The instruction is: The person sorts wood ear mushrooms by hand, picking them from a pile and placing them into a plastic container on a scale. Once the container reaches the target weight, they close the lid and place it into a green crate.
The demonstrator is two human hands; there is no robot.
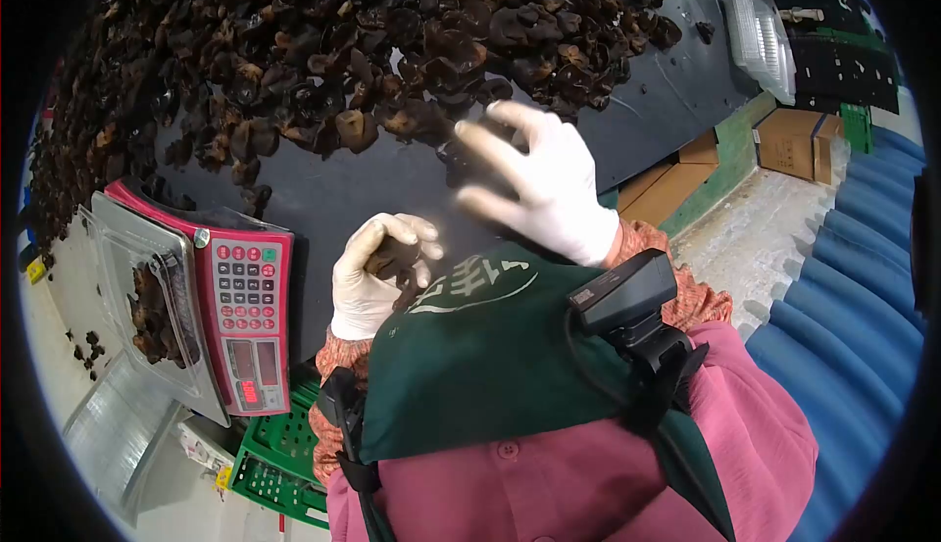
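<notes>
My left hand, in a white glove, is closed around some dark brown mushroom pieces in front of the green apron. My right hand, also gloved in white, has its fingers spread at the near edge of a large heap of dark wood-ear-like mushrooms. Its fingertips are slightly blurred, and a dark piece shows behind them. To the left stands a red scale with a keypad and a lit display. On its plate, a clear plastic tray holds more mushroom pieces.
Stacked clear plastic trays lie at the dark table's right end. Below the scale is a green crate. A cardboard box sits on the floor at right, near blue corrugated material. Small pieces lie scattered at far left.
</notes>
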